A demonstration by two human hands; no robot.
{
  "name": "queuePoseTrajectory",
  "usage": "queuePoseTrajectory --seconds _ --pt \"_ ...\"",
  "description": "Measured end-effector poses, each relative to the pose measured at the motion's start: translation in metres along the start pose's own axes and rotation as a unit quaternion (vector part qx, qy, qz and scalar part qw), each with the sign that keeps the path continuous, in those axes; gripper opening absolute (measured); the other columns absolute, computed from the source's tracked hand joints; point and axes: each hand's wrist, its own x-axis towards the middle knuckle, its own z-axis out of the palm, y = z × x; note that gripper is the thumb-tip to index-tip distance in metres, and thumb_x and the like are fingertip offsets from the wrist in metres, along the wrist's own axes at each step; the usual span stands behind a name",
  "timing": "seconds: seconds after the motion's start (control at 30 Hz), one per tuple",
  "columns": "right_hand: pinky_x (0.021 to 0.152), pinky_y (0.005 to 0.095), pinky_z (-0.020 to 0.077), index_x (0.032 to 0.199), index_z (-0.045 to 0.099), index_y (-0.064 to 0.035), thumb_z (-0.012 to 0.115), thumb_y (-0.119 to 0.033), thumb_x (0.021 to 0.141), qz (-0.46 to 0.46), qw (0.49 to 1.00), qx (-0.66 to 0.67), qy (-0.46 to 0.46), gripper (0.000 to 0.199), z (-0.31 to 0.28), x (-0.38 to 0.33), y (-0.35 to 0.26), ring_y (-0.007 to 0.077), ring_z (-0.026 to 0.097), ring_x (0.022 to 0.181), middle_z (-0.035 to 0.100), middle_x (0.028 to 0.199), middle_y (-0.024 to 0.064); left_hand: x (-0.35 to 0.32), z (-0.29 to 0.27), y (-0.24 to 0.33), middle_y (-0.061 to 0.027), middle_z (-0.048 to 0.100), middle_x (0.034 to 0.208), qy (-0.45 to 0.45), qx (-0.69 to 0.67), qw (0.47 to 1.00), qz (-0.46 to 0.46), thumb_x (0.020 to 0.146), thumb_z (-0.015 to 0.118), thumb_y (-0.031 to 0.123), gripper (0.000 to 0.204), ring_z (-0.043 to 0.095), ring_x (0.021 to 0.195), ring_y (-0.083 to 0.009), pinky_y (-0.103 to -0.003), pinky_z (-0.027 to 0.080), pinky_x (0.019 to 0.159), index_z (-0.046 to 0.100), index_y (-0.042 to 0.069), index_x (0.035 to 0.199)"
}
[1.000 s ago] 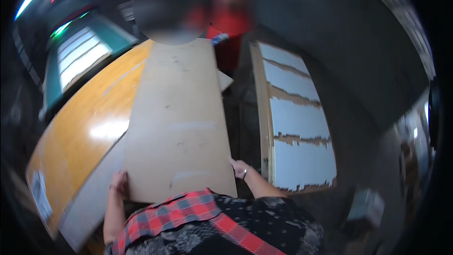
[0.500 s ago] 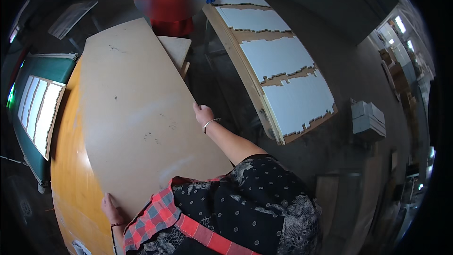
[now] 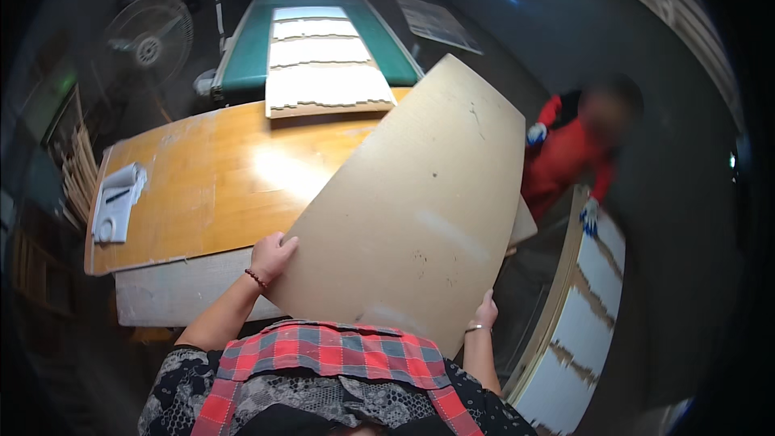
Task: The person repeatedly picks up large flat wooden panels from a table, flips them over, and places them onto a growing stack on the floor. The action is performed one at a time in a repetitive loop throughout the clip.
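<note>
A large tan board (image 3: 395,210) lies slanted in front of me, its near end close to my checked apron. My left hand (image 3: 273,258) grips its left edge near the lower corner, thumb on top and fingers partly hidden. On the opposite edge, my right hand (image 3: 486,311) holds on, with its fingers out of sight beneath. Under the board's left side is an orange-brown tabletop (image 3: 218,169). Another board (image 3: 525,222) shows a pale corner below it on the right.
Beyond the table, a green conveyor belt (image 3: 246,60) carries a board with white sheets (image 3: 323,73). Papers with a pen (image 3: 117,202) lie at the left. A co-worker in red (image 3: 565,145) stands at right beside another white-sheeted panel (image 3: 557,379). A fan (image 3: 148,50) stands back left.
My view has swung left toward the conveyor, so the co-worker and the white-sheeted panel now appear farther right. Both hands stay on the tan board.
</note>
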Motion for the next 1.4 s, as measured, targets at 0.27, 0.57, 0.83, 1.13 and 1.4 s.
queuePoseTrajectory --seconds 0.27,0.57,0.83,1.13,1.4 --pt "0.073 0.0336 0.0504 0.103 0.054 0.0064 0.038 -0.035 0.094 0.013 0.998 0.003 -0.067 0.045 0.089 0.068 -0.027 0.0213 0.060 0.083 0.060 0.097 0.0102 0.030 0.007 -0.015 -0.0229 0.054 0.063 0.087 -0.030 0.995 -0.033 0.075 0.054 0.041 0.044 0.053 0.060 -0.0380 -0.042 0.041 0.054 0.053 -0.002 0.064" --pt "0.074 0.0327 0.0499 0.106 0.053 0.0048 0.035 -0.033 0.095 0.011 0.980 -0.045 -0.194 0.044 0.295 0.195 -0.057 0.0212 0.059 0.085 0.059 0.098 0.0109 0.109 0.017 -0.020 -0.0163 0.043 0.050 0.235 -0.153 0.952 -0.126 0.080 0.056 0.036 0.043 0.040 0.045 -0.0239 -0.037 0.034 0.047 0.047 0.000 0.058" --pt "0.068 0.0319 0.0499 0.094 0.057 0.0054 0.039 -0.034 0.094 0.040 0.945 -0.137 -0.294 0.043 0.543 0.301 -0.055 0.0180 0.059 0.075 0.061 0.089 0.0088 0.269 -0.008 -0.043 -0.0130 0.043 0.050 0.289 -0.206 0.914 -0.196 0.080 0.053 0.040 0.047 0.043 0.049 -0.0174 -0.036 0.035 0.049 0.047 -0.001 0.058" --pt "0.090 0.0407 0.0388 0.110 0.056 -0.0039 0.055 -0.042 0.079 -0.309 0.586 -0.720 -0.208 0.050 0.584 0.351 0.047 0.0353 0.052 0.098 0.054 0.110 0.0231 0.318 0.010 -0.077 -0.0223 0.056 0.104 0.154 0.255 0.917 -0.265 0.083 0.046 0.047 0.054 0.053 0.095 -0.0371 -0.038 0.043 0.085 0.054 -0.003 0.104" --pt "0.090 0.0396 0.0384 0.113 0.047 0.0072 0.038 -0.042 0.090 -0.092 0.735 -0.580 -0.339 0.055 0.475 0.331 0.058 0.0383 0.050 0.105 0.052 0.111 0.0284 0.286 0.045 -0.134 -0.0281 0.051 0.115 0.064 -0.148 0.936 -0.314 0.084 0.049 0.046 0.063 0.051 0.107 -0.0359 -0.039 0.041 0.090 0.047 -0.009 0.113"
